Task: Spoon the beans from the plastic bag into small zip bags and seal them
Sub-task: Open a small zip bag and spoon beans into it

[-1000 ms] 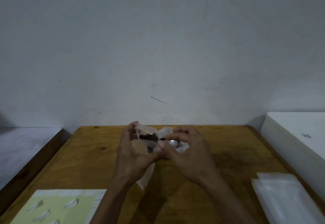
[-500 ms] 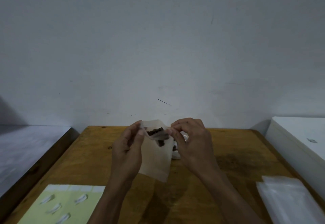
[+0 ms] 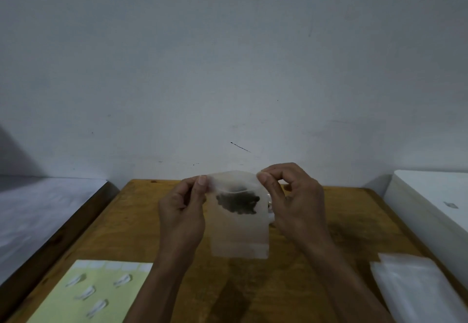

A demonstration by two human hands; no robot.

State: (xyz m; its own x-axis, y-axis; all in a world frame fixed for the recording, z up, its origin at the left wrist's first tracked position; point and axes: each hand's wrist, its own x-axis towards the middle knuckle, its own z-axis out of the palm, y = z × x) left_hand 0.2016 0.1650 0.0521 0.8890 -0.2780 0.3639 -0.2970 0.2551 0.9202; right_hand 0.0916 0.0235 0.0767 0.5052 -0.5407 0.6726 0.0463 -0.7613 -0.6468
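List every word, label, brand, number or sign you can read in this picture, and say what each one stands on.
No readable text anywhere.
Small clear zip bag with dark beans: no print shows.
Pale yellow sheet on the wooden table: only white peel-off shapes, no letters.
Stack of clear plastic bags: blank.
White box: a small grey mark, too small and blurred to read.
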